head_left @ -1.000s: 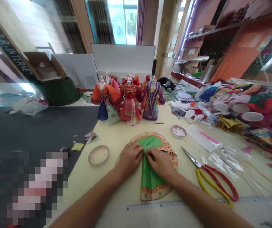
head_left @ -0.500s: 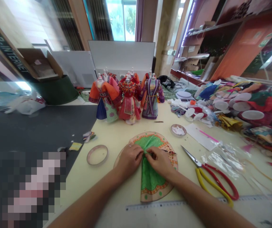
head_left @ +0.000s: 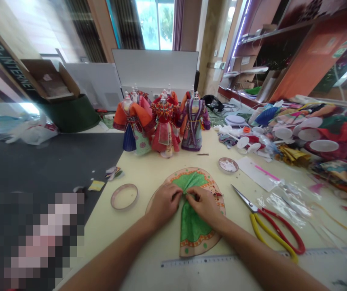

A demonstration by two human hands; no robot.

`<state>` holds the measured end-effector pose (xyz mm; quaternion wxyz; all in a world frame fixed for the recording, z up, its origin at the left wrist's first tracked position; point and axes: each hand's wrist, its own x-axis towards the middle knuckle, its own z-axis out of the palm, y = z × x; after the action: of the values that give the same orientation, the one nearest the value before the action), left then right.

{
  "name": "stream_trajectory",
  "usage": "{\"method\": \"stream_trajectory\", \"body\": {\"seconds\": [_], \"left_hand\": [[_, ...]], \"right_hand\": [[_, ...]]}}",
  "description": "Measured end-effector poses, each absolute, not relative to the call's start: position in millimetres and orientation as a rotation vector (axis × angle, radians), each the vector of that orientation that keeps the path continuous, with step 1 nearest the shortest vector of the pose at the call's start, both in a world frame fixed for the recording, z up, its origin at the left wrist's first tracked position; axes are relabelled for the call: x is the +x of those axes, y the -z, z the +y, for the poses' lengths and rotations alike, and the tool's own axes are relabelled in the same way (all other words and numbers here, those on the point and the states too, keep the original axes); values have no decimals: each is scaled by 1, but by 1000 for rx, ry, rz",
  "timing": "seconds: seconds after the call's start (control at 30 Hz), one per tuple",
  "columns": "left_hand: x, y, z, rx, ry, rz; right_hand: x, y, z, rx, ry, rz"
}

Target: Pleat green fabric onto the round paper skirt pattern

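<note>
Green patterned cloth with an orange, dotted border, the fan-shaped fabric piece [head_left: 193,228], lies flat on the pale yellow table [head_left: 149,173] in the lower middle of the head view. It is gathered into folds at its middle, so one lobe spreads toward the top of the frame and one toward the bottom.

The left hand [head_left: 163,204] and the right hand [head_left: 205,206] meet at that gathered middle. On each hand the fingertips are drawn together and pinch the folds, and the palms rest on the cloth to either side.

To the left of the hands, apart from the cloth, lies a flat tape ring [head_left: 124,197]. To the right lie scissors [head_left: 272,230] with one yellow and one red handle, blades parted and pointing toward the cloth. A clear ruler [head_left: 197,262] runs along the bottom edge, just below the fabric. A small round dish [head_left: 228,165] sits up and to the right of the cloth, beside a white sheet [head_left: 260,174].

In the upper middle stand several dressed doll mannequins [head_left: 164,129] in orange, red and purple robes. The right side of the frame holds a heap of bright fabrics and white discs [head_left: 322,145].
</note>
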<state>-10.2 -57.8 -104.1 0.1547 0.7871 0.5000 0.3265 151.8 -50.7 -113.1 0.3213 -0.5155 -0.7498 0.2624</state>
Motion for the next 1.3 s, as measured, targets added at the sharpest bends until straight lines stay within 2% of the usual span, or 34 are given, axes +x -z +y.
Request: {"method": "stream_trajectory", "body": {"seconds": [0.67,0.93,1.13,1.3], "left_hand": [[-25,116,-42,1949,-1058,1525],[-28,109,-46,1998,-961,1464],[-31,105,-47,2088,-887,1432],[-26,102,-51,2198,-900,1445]], "right_hand": [[159,110,-48,-1278,-768,-1900],[170,95,-52,-1163,-894,-2080],[178,82,-54,-1054,-782,-2317],[175,84,-54,-1116,-729,-2109]]}}
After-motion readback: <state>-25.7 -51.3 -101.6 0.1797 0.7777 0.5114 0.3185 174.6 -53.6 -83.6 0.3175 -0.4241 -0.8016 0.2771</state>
